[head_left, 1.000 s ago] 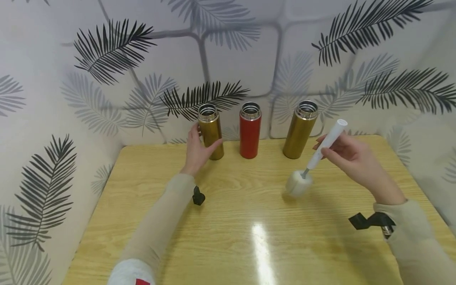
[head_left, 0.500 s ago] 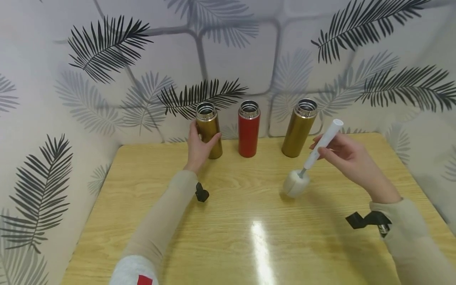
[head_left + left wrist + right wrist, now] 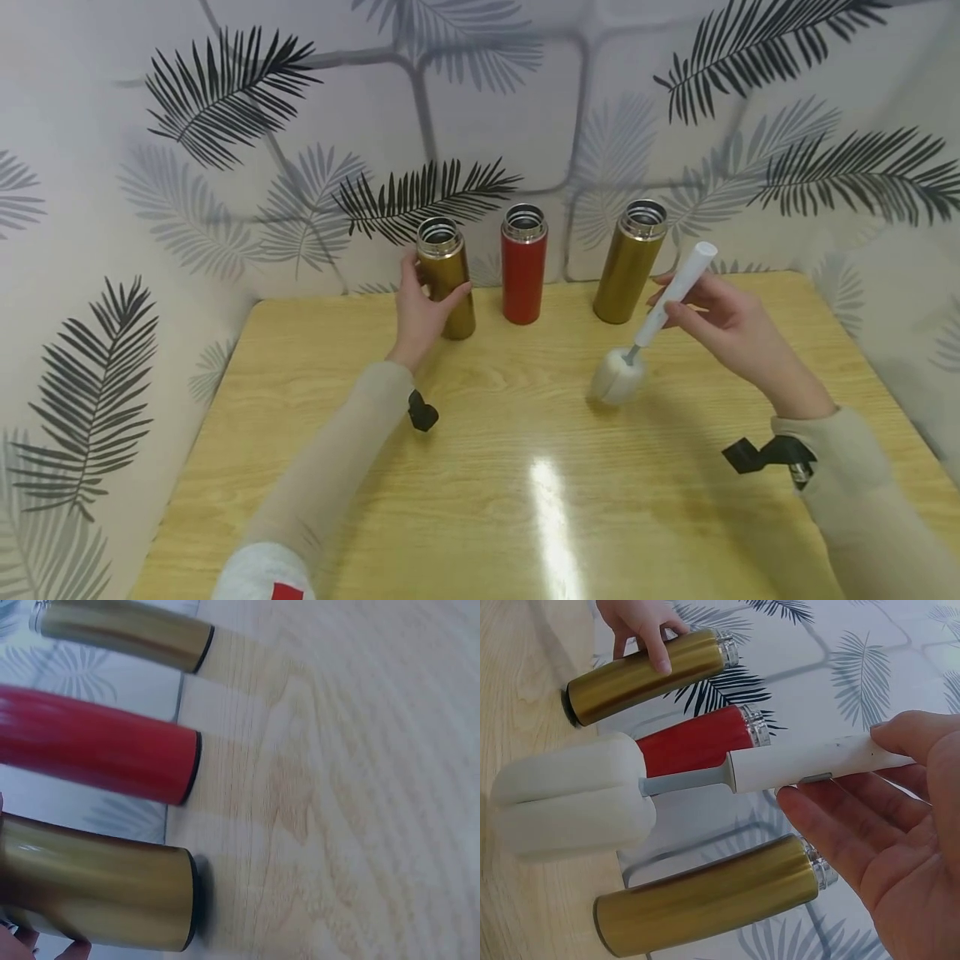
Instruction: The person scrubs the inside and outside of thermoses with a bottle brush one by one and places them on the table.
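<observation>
My left hand grips a gold vacuum flask round its body, thumb on the near right side. The flask is upright and lidless, with a bare steel neck; its black base shows in the left wrist view. My right hand pinches the white handle of a sponge bottle brush between thumb and fingers. The brush slants down to the left, its pale sponge head low over the table in front of the flasks. In the right wrist view a grey stem joins handle and sponge.
A red flask stands just right of the held one, and a second gold flask is farther right, behind the brush. Both are lidless. The wooden table backs onto a wall with a leaf pattern.
The flask in my left hand has shifted slightly nearer and to the right. The brush in my right hand has drifted a little left. Both holds are kept.
</observation>
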The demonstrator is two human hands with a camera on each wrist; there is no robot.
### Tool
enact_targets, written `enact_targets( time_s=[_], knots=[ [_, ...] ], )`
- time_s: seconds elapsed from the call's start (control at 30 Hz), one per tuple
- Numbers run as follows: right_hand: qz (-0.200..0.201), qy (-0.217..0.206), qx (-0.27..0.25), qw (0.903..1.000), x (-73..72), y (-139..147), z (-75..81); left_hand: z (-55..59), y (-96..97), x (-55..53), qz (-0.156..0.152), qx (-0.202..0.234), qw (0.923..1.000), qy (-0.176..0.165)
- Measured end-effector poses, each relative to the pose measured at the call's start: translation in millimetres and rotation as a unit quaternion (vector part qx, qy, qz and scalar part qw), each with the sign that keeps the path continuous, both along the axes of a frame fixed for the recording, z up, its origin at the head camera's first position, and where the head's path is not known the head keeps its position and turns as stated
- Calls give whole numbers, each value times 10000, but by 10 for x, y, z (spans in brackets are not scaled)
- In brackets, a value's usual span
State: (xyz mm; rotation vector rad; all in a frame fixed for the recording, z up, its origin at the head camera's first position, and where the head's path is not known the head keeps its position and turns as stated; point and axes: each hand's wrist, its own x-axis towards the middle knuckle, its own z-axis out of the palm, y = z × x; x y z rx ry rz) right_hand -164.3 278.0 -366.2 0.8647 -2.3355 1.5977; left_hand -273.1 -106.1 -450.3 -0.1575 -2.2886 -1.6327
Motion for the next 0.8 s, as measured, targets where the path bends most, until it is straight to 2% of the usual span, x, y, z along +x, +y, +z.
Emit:
enact_targets(
  time_s=[0.3,0.57,0.8],
  knots=[
    [133,-23,-221,9997,7,1,-27,72,68,314,-343,155,9992,-147],
    [-22,40,-127,9999,7,-10,-17,107,183,615,-713,157,9966,-389],
    [-50,48,-195,9998,9,-9,-16,128,342,808,-1040,157,9939,-322]
  ],
)
